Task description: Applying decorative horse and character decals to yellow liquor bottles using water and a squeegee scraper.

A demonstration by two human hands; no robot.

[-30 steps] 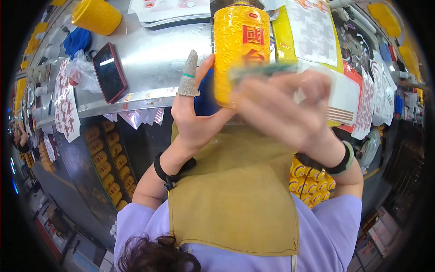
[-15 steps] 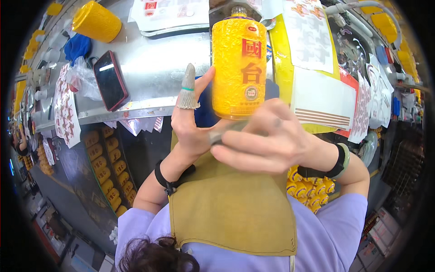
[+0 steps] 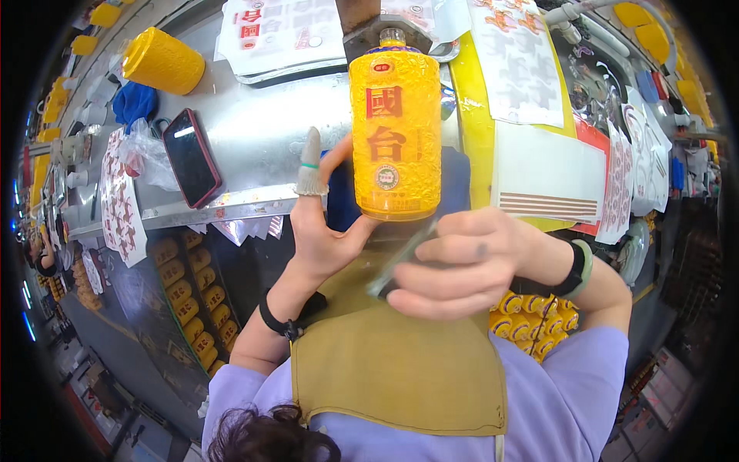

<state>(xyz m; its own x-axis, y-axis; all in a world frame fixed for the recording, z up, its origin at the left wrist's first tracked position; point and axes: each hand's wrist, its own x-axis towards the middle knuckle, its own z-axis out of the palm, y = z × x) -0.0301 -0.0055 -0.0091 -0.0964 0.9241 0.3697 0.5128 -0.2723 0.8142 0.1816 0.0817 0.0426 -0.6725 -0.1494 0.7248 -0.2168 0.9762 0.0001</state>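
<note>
A yellow embossed bottle (image 3: pixel 419 138) with large red characters and a clear neck is held upright in the picture in front of me. My left hand (image 3: pixel 327 223) grips it, thumb at its base and fingers behind, partly hidden. A grey fabric finger cot (image 3: pixel 311 165) with a green band covers one raised finger of that hand. Just below the base, to the right, my right hand (image 3: pixel 469 266) is closed on a thin flat greenish strip (image 3: pixel 404 258), smeared by motion, so its exact kind is unclear. The strip is near the bottle's base; whether they touch I cannot tell.
On the metal bench (image 3: pixel 254 127) lie a phone (image 3: pixel 192 158), a yellow cylindrical container (image 3: pixel 164 61), a blue cloth (image 3: pixel 135 104) and sticker sheets (image 3: pixel 517 65). A white sheet with brown stripes (image 3: pixel 548 173) lies right. Yellow bottles (image 3: pixel 531 319) stand below the bench.
The bottle has turned, its red characters shifting from the right side toward the left-centre. My right hand has drawn lower, away from the base, and the strip in it shows more.
</note>
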